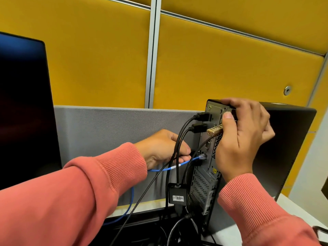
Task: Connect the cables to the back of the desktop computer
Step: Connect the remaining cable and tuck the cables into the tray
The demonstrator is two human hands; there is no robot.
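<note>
— Any writing readable?
— Only a barcode label on the black adapter (177,196), illegible.
— Hands?
— Left hand (163,148) pinches the blue cable (186,162) at the desktop computer (287,148), frame right; right hand (243,137) grips its top edge.

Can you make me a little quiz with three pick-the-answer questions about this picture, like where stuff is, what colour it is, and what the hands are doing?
1. Where is the dark monitor?
A. Left of the computer
B. On top of the computer
C. Right of the computer

2. What colour is the thin cable the left hand holds?
A. Red
B. Blue
C. Green

3. What is the right hand doing?
A. Hanging free
B. Lying flat on the desk
C. Gripping the top rear of the computer

Answers: 1 A, the monitor stands at the picture's left edge, the computer at the right. 2 B, the blue cable runs from the hand to the rear panel. 3 C, its fingers curl over the case's top edge.
</note>
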